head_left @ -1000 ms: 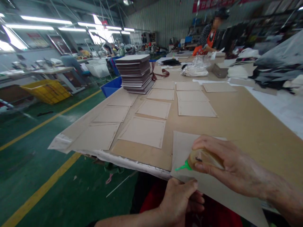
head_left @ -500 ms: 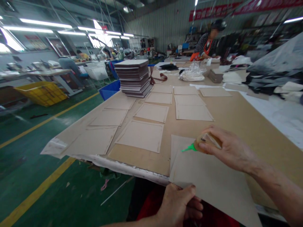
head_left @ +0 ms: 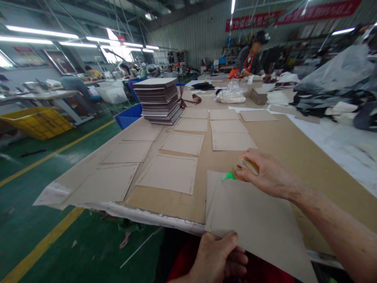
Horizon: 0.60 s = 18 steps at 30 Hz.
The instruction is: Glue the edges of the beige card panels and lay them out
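Note:
My right hand [head_left: 265, 173] is wrapped round a squeeze bottle [head_left: 248, 166] of amber-coloured contents with a green nozzle [head_left: 228, 176]. The bottle is tilted, its tip pointing left and down over the far left corner area of a grey-beige sheet [head_left: 253, 220]. Whether the tip touches the surface I cannot tell. This sheet overhangs the near table edge, with other sheet edges showing under its left side. My left hand [head_left: 218, 255] pinches its near edge, thumb on top and fingers below.
Several similar sheets [head_left: 167, 173] lie in rows on the brown-topped table [head_left: 294, 157], many with marks along their edges. A tall stack of boards [head_left: 159, 102] stands at the far left. Beyond are a plastic bag [head_left: 232, 92], a blue bin [head_left: 128, 116] and a co-worker [head_left: 250, 59].
The bottle's nozzle has moved toward the far edge of the sheet. My left hand keeps its hold on the near edge. The whole view has shifted slightly.

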Motion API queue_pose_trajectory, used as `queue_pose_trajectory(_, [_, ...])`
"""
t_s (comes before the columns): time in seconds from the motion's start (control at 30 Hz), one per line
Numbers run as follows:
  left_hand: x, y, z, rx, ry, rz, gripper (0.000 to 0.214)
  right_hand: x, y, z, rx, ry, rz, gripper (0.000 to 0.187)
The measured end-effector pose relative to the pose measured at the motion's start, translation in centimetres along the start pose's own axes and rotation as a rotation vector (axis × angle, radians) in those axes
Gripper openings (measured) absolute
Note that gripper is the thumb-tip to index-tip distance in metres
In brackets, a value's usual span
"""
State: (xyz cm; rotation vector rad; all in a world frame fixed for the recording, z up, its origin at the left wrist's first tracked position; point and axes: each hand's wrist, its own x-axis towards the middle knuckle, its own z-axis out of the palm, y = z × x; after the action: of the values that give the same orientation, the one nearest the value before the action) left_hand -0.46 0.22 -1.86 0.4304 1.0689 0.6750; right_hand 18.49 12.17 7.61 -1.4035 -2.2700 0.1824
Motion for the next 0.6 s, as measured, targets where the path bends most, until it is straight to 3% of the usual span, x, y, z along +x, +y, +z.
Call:
queue_pose_trajectory(0.23, [-0.3,0.4,0.1,-0.015,0.020,0.005,0.033,-1.5,0.9,-3.1,-0.072,-0.126,0.003,0.024])
queue_pose_trajectory(0.6, [-0.5,0.8,-0.1,0.016,0.064,-0.031,0.026,-7.9,4.1,-7.3,-0.140,-0.196,0.320,0.036])
